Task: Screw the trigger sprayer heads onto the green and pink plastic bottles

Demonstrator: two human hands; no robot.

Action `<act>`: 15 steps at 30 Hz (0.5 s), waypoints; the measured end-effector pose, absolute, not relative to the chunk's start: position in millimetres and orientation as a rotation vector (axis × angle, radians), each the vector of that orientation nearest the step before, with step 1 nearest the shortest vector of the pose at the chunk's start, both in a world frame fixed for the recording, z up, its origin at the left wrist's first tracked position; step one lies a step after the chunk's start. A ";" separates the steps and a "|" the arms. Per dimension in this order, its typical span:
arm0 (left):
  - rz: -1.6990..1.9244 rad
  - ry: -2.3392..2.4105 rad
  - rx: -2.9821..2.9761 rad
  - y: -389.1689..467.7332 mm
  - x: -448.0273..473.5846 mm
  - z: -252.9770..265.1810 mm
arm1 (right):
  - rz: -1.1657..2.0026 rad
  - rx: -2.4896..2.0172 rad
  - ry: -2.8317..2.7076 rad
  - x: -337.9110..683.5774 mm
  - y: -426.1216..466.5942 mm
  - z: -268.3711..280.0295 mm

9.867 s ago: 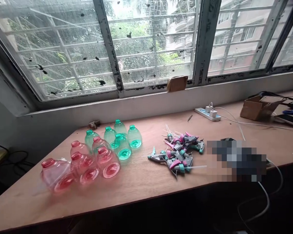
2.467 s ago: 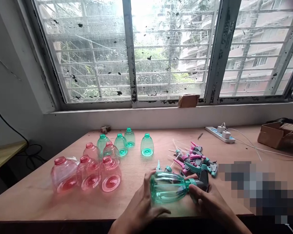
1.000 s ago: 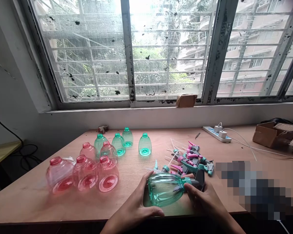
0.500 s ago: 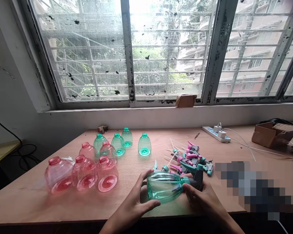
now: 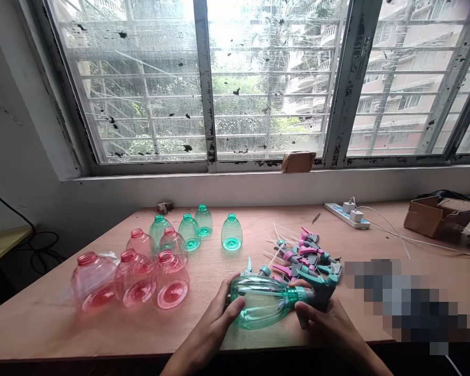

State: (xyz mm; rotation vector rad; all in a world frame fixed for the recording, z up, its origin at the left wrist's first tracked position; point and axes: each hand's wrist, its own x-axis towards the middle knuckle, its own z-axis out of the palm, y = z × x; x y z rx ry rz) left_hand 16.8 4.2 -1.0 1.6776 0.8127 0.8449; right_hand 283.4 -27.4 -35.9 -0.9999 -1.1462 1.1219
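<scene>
Green bottle (image 5: 260,310): tipped on its side between both hands, above the worktop (image 5: 102,339), neck pointing towards the right hand.
Left hand (image 5: 215,321): curled around the bottle's base end, thumb lying on its side.
Right hand (image 5: 331,318): closed around the spray head (image 5: 321,290) at the bottle's neck.
Loose spray heads (image 5: 309,250): heaped just beyond the right hand.
Red bottles (image 5: 173,287): five, upright, left of the left hand.
Other green bottles (image 5: 232,232): four, upright, beyond the left hand.
Power strip (image 5: 347,217): well beyond the right hand.
</scene>
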 end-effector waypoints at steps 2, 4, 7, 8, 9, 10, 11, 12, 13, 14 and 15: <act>0.872 0.806 1.673 5.0 17.8 0.6 | 1.092 -1.006 -1.153 282.9 -27.2 -36.2; 0.869 0.778 1.662 5.5 18.2 -0.5 | 1.099 -1.011 -1.149 282.5 -26.7 -36.5; 0.847 0.679 1.660 5.7 17.9 -6.3 | 1.128 -1.011 -1.131 281.9 -25.8 -36.7; 0.847 0.653 1.674 5.7 17.9 -8.7 | 1.129 -1.010 -1.125 281.7 -25.6 -36.5; 0.855 0.645 1.696 5.6 18.0 -11.1 | 1.127 -1.008 -1.118 281.4 -25.4 -36.2; 0.872 0.657 1.722 5.5 18.1 -13.3 | 1.122 -1.003 -1.108 281.1 -25.4 -35.7; 0.890 0.684 1.748 5.5 18.4 -15.3 | 1.121 -1.000 -1.097 280.7 -25.4 -35.0; 0.899 0.715 1.763 5.6 18.6 -16.9 | 1.120 -0.997 -1.087 280.2 -25.6 -34.3; 0.898 0.735 1.760 5.8 18.8 -17.9 | 1.121 -0.993 -1.080 279.9 -25.8 -33.5; 0.885 0.743 1.743 6.1 18.9 -18.2 | 1.123 -0.993 -1.076 279.5 -26.1 -32.7; 0.868 0.750 1.720 6.6 19.0 -17.9 | 1.124 -0.996 -1.079 279.3 -26.5 -32.1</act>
